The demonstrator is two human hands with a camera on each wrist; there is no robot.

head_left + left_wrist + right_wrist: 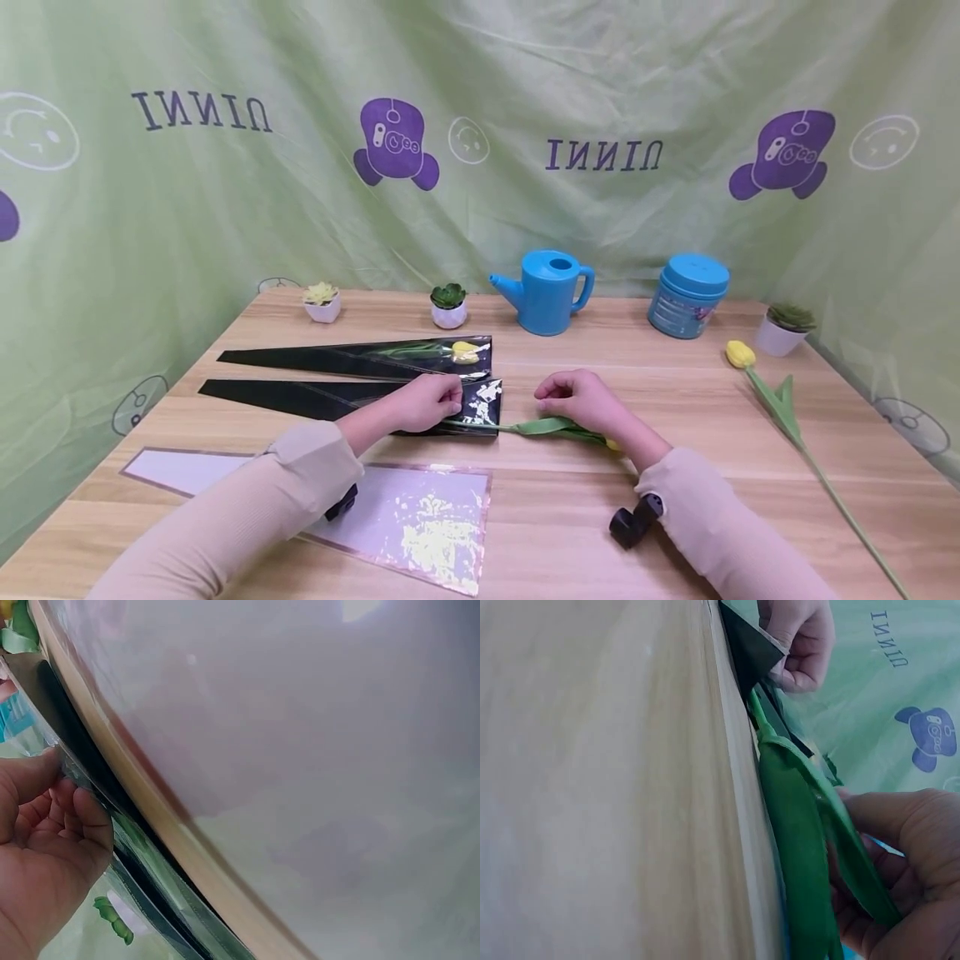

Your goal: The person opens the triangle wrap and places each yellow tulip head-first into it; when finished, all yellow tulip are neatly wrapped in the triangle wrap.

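Note:
My left hand (427, 404) pinches the clear film at the wide end of the nearer black flower sleeve (262, 393). In the left wrist view, the thumb and fingers of the left hand (52, 832) meet at the film's edge. My right hand (588, 406) holds an artificial yellow tulip (546, 427) by its green leaves. Its stem end lies inside the sleeve's mouth, and its bloom is mostly hidden beneath the right wrist. In the right wrist view, the right hand's (907, 862) fingers curl around the leaves. Behind lies another black sleeve (322, 361) with a tulip inside.
A pale sleeve with a pinkish border (405, 508) lies under the left forearm. Another yellow tulip (780, 407) lies at the right. Along the back stand small potted plants (448, 307), a blue watering can (546, 292) and a blue-lidded tub (687, 296).

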